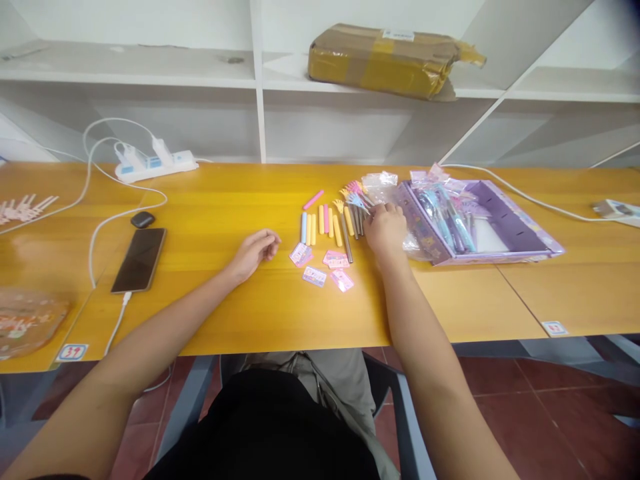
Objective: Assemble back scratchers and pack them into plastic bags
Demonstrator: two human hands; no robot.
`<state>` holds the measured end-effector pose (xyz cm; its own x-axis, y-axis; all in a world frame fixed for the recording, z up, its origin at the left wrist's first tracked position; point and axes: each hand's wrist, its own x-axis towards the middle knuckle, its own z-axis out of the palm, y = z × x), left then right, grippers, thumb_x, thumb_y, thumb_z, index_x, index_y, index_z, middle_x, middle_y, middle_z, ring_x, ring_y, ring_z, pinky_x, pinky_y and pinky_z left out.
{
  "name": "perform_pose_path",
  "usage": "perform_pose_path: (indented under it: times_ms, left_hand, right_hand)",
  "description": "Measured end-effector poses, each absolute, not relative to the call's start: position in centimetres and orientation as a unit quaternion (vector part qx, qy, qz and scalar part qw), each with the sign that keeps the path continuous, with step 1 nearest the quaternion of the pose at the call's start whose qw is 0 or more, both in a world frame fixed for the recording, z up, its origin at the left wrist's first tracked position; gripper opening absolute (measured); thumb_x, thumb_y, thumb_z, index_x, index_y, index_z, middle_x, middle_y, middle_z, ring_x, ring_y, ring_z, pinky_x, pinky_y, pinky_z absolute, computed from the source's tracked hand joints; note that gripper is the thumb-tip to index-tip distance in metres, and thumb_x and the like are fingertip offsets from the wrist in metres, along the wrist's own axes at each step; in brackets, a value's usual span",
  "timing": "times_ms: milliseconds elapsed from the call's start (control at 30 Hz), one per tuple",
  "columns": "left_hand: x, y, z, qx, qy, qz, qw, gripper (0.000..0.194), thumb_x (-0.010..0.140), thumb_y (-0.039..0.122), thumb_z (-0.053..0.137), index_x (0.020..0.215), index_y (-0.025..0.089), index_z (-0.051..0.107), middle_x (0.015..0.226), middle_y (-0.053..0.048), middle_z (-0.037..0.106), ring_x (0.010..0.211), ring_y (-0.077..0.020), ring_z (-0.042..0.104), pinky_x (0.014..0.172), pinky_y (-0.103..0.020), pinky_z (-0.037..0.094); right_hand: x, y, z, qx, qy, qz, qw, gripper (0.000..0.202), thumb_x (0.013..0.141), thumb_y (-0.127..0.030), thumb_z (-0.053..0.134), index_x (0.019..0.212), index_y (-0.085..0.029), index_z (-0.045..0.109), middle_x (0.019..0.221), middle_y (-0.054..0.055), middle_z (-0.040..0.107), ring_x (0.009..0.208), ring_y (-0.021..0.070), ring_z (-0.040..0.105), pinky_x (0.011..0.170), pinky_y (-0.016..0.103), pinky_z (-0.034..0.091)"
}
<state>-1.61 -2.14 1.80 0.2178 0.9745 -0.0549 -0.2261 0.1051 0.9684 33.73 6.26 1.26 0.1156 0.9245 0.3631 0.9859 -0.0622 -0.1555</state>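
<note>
While the wooden table [225,193] is shared by several loose groups of parts, trouble could be brewed at its crowded middle. Over on the right, the purple tray [530,230] is loaded with bagged blue pieces [453,220]; if its near wall is nudged by the forearm, its neighbours could be shoved out of line. Now the hands: the right hand [386,230] is placed just left of the tray, fingers curled down beside the rods, but what is gripped cannot be told, the fingertips being hidden. The left hand [256,255] is rested half-curled on the wood, nothing seen in it. Close by the right hand, clear plastic bags [380,181] are crumpled, and a rod could be snagged in them. Between the hands, the metal back-scratcher rods [347,237] are bunched, their hand-shaped heads [355,199] overlapping, so two could be lifted together. Just left, the yellow tubes [338,232] are lined up; being round, they could be set rolling by a bump. Nearest the body, the printed cards [314,277] are scattered; being thin, they could be swept aside by a wrist.
</note>
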Motion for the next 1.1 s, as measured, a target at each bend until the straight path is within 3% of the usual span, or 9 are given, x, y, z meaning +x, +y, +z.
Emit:
perform_pose_path:
  times_ms: [200,433,633,767,867,933,1033,1100]
  left_hand:
    - [-1.6,-2.1,1.6,0.471,0.398,0.481,0.623,0.022,0.088,0.038,0.076,0.088,0.017,0.071,0.07,-0.001,0.061,0.063,-0.0119,0.054,0.058,-0.024,0.039]
    - [-1.5,-2.0,1.7,0.475,0.403,0.481,0.616,0.02,0.088,0.036,0.076,0.087,0.017,0.068,0.069,0.0,0.061,0.061,-0.0112,0.053,0.057,-0.023,0.038]
    - [-1.1,-2.1,1.8,0.445,0.404,0.529,0.6,0.018,0.087,0.03,0.071,0.078,0.018,0.061,0.062,0.003,0.054,0.056,-0.0093,0.046,0.055,-0.022,0.034]
    - [-1.0,-2.1,1.8,0.423,0.403,0.552,0.595,0.014,0.085,0.027,0.069,0.079,0.019,0.06,0.064,0.003,0.054,0.056,-0.0087,0.046,0.055,-0.022,0.032]
    - [-1.0,-2.0,1.8,0.418,0.401,0.561,0.592,0.014,0.086,0.027,0.069,0.079,0.019,0.06,0.063,0.004,0.052,0.055,-0.0088,0.045,0.054,-0.022,0.031]
    - [-1.0,-1.9,1.7,0.421,0.398,0.56,0.592,0.015,0.087,0.028,0.069,0.079,0.019,0.061,0.06,0.004,0.051,0.055,-0.009,0.044,0.054,-0.022,0.031]
    - [-1.0,-1.9,1.6,0.422,0.395,0.56,0.594,0.015,0.087,0.028,0.069,0.078,0.019,0.061,0.058,0.004,0.05,0.053,-0.0091,0.043,0.053,-0.022,0.03]
    - [-1.0,-2.0,1.6,0.416,0.389,0.571,0.592,0.015,0.086,0.027,0.07,0.078,0.019,0.061,0.058,0.004,0.051,0.053,-0.0091,0.042,0.053,-0.022,0.029]
  right_hand:
    - [29.3,4.2,3.4,-0.658,-0.714,-0.065,0.23,0.04,0.112,-0.029,0.036,0.135,-0.016,0.066,0.136,0.022,0.062,0.108,0.0332,0.063,0.085,0.039,0.046]
    - [22.3,1.5,2.9,-0.546,-0.833,0.012,0.093,0.037,0.113,-0.037,0.044,0.13,-0.021,0.072,0.131,0.014,0.071,0.106,0.0271,0.069,0.075,0.033,0.041]
    - [21.1,0.9,2.6,-0.573,-0.815,-0.008,0.084,0.05,0.112,-0.06,0.047,0.125,-0.019,0.073,0.126,0.014,0.072,0.096,0.0265,0.072,0.071,0.033,0.037]
    - [20.1,0.8,2.7,-0.594,-0.799,-0.021,0.097,0.058,0.11,-0.066,0.048,0.131,-0.016,0.069,0.126,0.017,0.071,0.095,0.0277,0.07,0.07,0.034,0.037]
    - [19.7,1.0,2.7,-0.575,-0.81,-0.026,0.11,0.057,0.112,-0.062,0.048,0.143,-0.018,0.064,0.132,0.017,0.069,0.097,0.028,0.069,0.071,0.034,0.037]
    - [19.8,1.3,2.5,-0.539,-0.835,-0.028,0.104,0.046,0.114,-0.05,0.047,0.147,-0.023,0.064,0.134,0.015,0.068,0.099,0.0272,0.069,0.072,0.034,0.037]
    - [20.2,1.6,2.2,-0.494,-0.866,-0.035,0.069,0.037,0.114,-0.028,0.045,0.14,-0.024,0.071,0.128,0.013,0.069,0.097,0.0252,0.067,0.076,0.035,0.038]
    - [20.4,1.8,2.2,-0.472,-0.879,-0.042,0.054,0.036,0.112,-0.021,0.045,0.135,-0.024,0.073,0.124,0.013,0.07,0.094,0.0245,0.066,0.077,0.036,0.038]
